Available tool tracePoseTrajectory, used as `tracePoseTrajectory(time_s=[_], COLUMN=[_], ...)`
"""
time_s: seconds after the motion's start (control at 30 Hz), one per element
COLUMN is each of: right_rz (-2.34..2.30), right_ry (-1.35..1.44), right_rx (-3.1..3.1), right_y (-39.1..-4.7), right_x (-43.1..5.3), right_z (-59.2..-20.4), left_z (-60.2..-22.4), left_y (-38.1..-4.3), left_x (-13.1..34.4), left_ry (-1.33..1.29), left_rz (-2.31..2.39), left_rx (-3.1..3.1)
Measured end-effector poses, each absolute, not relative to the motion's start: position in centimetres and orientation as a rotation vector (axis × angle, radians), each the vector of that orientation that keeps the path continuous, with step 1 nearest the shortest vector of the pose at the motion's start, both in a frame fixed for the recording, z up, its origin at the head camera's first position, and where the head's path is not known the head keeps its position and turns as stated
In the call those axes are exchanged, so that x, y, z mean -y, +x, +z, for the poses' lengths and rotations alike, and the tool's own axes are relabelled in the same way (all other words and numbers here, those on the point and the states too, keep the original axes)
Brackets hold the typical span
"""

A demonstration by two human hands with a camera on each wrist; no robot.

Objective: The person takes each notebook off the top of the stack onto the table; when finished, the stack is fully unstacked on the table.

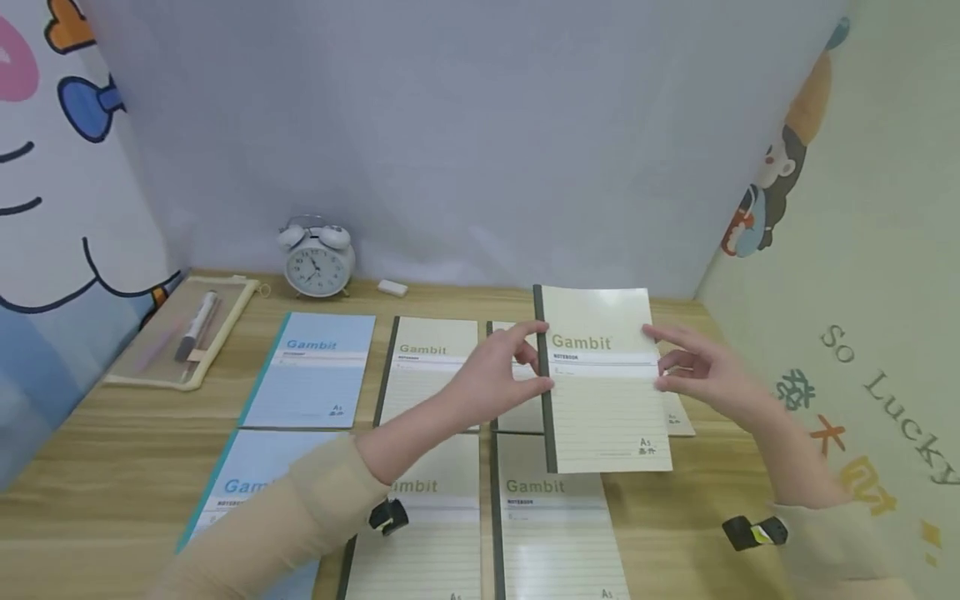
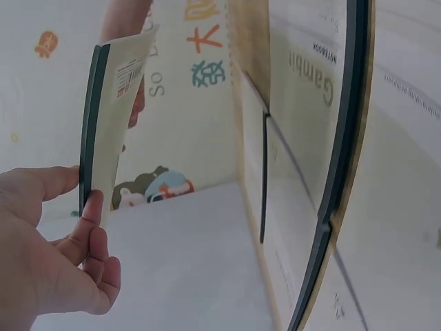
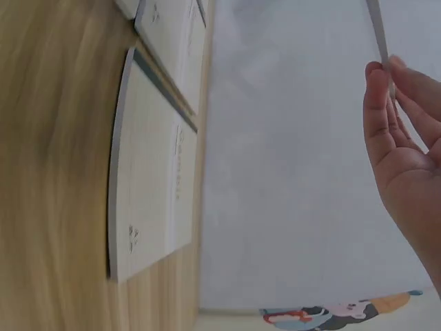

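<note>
A cream "Gambit" notebook (image 1: 600,417) with a dark spine is held up above the table, its front cover facing the head camera. My left hand (image 1: 502,362) pinches the spine side between thumb and fingers; the left wrist view shows this hand (image 2: 55,241) at the dark spine (image 2: 89,124). My right hand (image 1: 701,367) pinches the opposite edge, and in the right wrist view the thin edge (image 3: 379,34) sits between thumb and fingers. Behind the raised notebook, another cream notebook (image 1: 678,417) on the table is mostly hidden; the right wrist view shows a lying notebook (image 3: 148,179) more fully.
Two blue notebooks (image 1: 318,383) lie at left, the nearer partly under my left sleeve. Several cream notebooks (image 1: 555,533) lie in rows beside them. A mesh pencil pouch (image 1: 240,321), white alarm clock (image 1: 318,267) and eraser (image 1: 392,288) sit farther back, before the wall (image 1: 480,150).
</note>
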State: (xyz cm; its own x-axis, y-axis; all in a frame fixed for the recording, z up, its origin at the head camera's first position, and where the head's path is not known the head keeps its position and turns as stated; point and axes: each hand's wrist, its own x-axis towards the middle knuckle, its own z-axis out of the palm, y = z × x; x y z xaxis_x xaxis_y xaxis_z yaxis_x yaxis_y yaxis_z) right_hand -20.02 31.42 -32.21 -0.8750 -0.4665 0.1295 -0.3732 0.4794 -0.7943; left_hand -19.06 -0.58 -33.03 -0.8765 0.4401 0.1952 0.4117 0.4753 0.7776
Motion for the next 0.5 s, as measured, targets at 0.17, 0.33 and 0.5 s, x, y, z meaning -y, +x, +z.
tracePoseTrajectory(time_s=[0.17,0.33,0.5], right_rz=[-1.291,-1.309,-1.340], right_ry=[-0.757,-0.785,-0.722], right_rx=[-2.577,-2.483,-2.402], right_y=[-18.5,-17.2,-15.8], right_x=[-34.1,-36.5,-38.4], right_z=[-32.6,-33.7,-35.3], left_z=[-34.9,-37.3,-39.6], left_y=[-17.9,-16.8,-16.1], left_x=[-2.3,-4.7,-6.8], left_ry=[0.768,0.798,0.858], left_rz=[1.311,1.199,1.097], left_rx=[-2.646,-2.656,-2.675])
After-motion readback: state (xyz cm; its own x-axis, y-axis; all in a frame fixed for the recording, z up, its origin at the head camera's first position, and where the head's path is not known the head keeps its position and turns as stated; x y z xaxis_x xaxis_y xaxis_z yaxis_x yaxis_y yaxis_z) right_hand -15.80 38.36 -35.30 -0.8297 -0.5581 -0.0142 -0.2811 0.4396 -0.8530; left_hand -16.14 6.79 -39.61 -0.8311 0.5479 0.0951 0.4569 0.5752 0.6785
